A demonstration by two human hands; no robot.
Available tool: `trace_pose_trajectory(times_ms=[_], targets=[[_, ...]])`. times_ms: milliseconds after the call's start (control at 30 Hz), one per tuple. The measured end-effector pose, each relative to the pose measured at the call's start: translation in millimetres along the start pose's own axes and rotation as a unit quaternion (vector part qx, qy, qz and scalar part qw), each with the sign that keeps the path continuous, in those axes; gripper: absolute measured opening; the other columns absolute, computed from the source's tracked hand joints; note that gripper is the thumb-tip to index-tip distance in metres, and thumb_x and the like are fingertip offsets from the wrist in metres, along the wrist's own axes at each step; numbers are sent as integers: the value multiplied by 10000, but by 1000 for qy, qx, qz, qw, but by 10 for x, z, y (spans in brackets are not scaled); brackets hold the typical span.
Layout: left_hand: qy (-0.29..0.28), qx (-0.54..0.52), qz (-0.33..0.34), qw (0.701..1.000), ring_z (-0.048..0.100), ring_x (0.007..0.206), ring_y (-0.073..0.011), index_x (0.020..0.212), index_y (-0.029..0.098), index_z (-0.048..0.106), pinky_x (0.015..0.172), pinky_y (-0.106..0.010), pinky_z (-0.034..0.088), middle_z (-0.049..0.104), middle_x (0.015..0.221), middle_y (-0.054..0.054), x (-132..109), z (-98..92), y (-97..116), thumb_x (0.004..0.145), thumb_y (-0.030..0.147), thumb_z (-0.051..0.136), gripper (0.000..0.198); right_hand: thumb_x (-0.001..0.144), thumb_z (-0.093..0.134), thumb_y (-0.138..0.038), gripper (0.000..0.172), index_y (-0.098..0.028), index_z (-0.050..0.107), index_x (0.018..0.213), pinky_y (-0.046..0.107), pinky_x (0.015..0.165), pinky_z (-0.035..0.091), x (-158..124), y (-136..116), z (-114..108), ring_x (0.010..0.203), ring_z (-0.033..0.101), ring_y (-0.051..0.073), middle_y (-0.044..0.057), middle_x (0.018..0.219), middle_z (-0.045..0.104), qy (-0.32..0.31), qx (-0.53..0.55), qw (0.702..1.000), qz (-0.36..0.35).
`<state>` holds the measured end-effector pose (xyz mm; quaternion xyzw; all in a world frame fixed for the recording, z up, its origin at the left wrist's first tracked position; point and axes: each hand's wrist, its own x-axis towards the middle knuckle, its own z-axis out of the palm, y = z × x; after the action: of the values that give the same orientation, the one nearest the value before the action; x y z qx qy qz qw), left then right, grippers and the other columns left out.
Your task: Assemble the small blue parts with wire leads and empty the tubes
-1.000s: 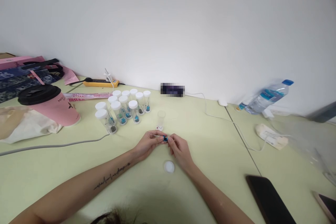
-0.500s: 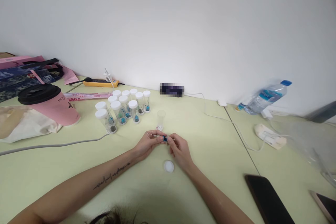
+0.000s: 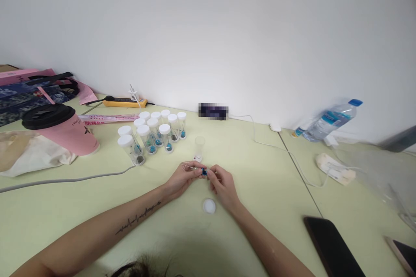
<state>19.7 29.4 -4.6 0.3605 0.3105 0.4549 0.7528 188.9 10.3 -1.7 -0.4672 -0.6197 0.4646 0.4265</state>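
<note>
Both hands meet at the middle of the table over a small dark-blue piece [image 3: 204, 172] with thin metal prongs; its exact kind is too small to make out. My left hand [image 3: 185, 178] pinches it from the left, the prongs pointing left above the fingers. From the right, the fingertips of my right hand [image 3: 222, 181] are closed on its other end. Just behind the hands an open clear tube [image 3: 199, 147] stands upright. A round white cap [image 3: 209, 206] lies on the table between my forearms.
Several white-capped clear tubes [image 3: 152, 134] with blue or dark pieces inside stand at the left. Beyond them are a pink cup [image 3: 69, 132] and a yellow power strip [image 3: 125, 102]. A phone [image 3: 331, 244], a water bottle [image 3: 331, 122] and cables lie to the right.
</note>
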Motion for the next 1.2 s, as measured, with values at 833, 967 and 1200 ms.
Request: trace_pose_trajectory(times_ms=[833,967,1200], targets=[[0,-7,10,1000,636,845,-161,846,114,709,861,-289,448,711,886,-88,-1,15,24,676,228,780,216,834,572,-384,197,-217,521,925,200,390,353,-6,-56,15,439,442,80,-29,688,568,2,37,999,10],[6,2,2,1000,627,749,-133,830,110,714,804,-263,462,701,811,-67,2,8,17,671,225,783,208,842,555,-420,228,-204,504,795,197,390,341,-1,-15,6,425,423,82,-55,561,492,5,26,1000,17],[0,-2,10,1000,629,803,-152,834,113,716,821,-278,452,705,837,-77,6,3,13,667,225,786,212,835,566,-357,159,-212,519,882,198,397,359,-9,-48,13,450,453,72,-18,751,573,6,34,999,1]])
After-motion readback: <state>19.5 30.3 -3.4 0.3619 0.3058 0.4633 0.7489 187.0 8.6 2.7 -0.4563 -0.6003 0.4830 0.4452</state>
